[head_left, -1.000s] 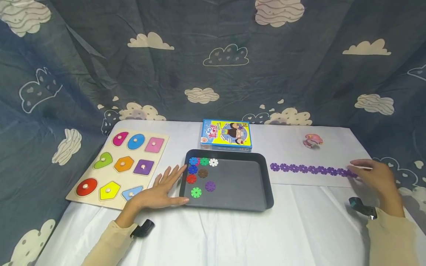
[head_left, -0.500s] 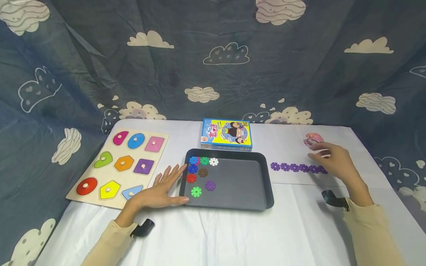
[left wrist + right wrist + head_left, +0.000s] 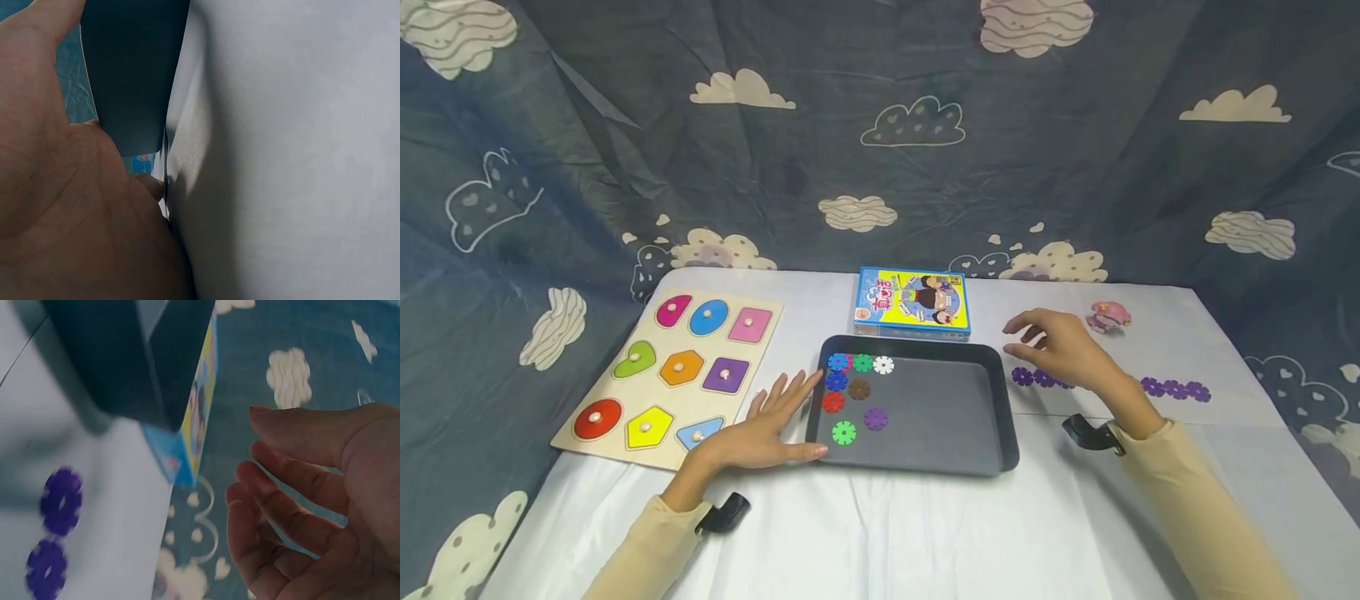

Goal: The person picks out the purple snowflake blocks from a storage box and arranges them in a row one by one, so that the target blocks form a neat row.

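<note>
Leftmost, shape puzzle (image 3: 673, 372) on table (image 3: 925, 533). L hand (image 3: 760, 429) flat, fingers straight, touching tray (image 3: 925, 450) left rim, holding nothing. Tray has colored discs (image 3: 853, 387). R hand (image 3: 1060, 350) relaxed, loosely curled, empty, hovering over purple chain (image 3: 1176, 388) just right of tray; box (image 3: 912, 303) behind.

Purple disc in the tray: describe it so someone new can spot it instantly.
Find the black tray at the table's middle, below the blue-and-yellow box. Snowflake discs cluster in its left part; the purple disc lies lowest right, beside the bright green disc. It is the only purple one inside the tray.
</note>
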A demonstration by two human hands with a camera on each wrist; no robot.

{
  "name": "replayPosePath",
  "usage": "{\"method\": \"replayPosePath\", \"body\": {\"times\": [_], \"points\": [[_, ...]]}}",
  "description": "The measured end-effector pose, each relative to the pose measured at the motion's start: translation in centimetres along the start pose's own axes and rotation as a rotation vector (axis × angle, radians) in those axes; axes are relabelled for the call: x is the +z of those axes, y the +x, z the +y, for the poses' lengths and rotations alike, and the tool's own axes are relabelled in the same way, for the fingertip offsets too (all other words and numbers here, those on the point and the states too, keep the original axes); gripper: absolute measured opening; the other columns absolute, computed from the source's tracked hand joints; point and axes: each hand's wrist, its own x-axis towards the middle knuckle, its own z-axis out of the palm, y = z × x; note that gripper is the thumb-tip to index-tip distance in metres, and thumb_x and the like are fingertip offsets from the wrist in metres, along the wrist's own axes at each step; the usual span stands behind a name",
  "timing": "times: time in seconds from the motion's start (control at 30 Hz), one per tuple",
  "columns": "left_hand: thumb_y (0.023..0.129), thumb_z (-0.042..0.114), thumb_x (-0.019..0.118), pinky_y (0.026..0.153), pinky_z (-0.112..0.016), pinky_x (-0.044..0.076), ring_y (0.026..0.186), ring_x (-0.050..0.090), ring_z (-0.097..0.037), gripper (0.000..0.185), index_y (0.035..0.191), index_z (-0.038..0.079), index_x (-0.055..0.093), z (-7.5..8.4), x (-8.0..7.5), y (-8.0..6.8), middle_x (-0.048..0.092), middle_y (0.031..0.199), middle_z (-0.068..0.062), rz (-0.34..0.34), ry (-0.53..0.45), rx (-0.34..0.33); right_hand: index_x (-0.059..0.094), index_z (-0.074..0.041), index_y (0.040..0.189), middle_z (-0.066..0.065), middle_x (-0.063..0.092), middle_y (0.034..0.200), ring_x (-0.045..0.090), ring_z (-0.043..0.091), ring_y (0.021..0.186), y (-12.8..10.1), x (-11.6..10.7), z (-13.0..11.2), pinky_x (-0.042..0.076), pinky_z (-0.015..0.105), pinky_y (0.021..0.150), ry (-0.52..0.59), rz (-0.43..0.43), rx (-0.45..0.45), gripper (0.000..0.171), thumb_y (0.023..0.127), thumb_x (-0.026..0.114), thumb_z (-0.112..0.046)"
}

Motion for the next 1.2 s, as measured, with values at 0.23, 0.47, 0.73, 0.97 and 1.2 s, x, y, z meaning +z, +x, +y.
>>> {"method": "replayPosePath", "body": {"times": [0.23,0.47,0.73,0.97,1.2], "points": [[0.085,0.063,0.068,0.121,-0.062,-0.012,0.155,-0.016,-0.034,0.105,0.161,0.04,-0.001,0.0,-0.1,0.0,-0.006,0.17,-0.009,0.002,-0.006,0.002,0.072,-0.001,0.11,0.014,0.073,0.106,0.07,0.026,0.091,2.2,1.3,-2.9,0.06,0.044,0.077,-0.03,-0.122,-0.084,0.028,0.086,0.079,-0.014],[0.085,0.064,0.068,0.121,-0.062,-0.012,0.155,-0.016,-0.035,0.105,0.161,0.04,-0.001,-0.1,0.0,0.0,-0.006,0.17,-0.009,0.001,-0.009,0.003,0.073,-0.003,0.108,0.008,0.075,0.102,0.068,0.022,0.089,3.8,3.5,-5.7,0.057,0.038,0.079,-0.073,-0.233,-0.21,0.028,0.084,0.081,-0.013],[0.085,0.064,0.068,0.121,-0.062,-0.012,0.155,-0.017,-0.034,0.105,0.16,0.041,-0.002,-0.2,0.1,0.2,-0.007,0.17,-0.008,-0.009,-0.005,-0.004,0.072,-0.004,0.109,0.009,0.072,0.108,0.068,0.026,0.1,4.8,5.5,-8.7,0.057,0.04,0.089,-0.081,-0.393,-0.326,0.026,0.086,0.079,-0.012],[0.084,0.064,0.068,0.121,-0.063,-0.012,0.155,-0.017,-0.034,0.106,0.16,0.041,-0.002,0.0,-0.1,0.2,-0.007,0.17,-0.008,-0.015,-0.002,-0.01,0.072,-0.007,0.109,0.003,0.07,0.106,0.063,0.018,0.093,5.6,7.5,-10.0,0.054,0.031,0.085,-0.072,-0.474,-0.452,0.025,0.085,0.08,-0.012],[0.085,0.064,0.068,0.121,-0.062,-0.012,0.155,-0.016,-0.035,0.105,0.161,0.04,-0.001,0.0,-0.1,0.1,-0.006,0.17,-0.008,-0.013,-0.008,-0.01,0.071,-0.007,0.108,0.002,0.07,0.108,0.063,0.019,0.096,6.1,9.3,-11.0,0.054,0.029,0.086,0.002,-0.542,-0.451,0.025,0.085,0.08,-0.009]]}}
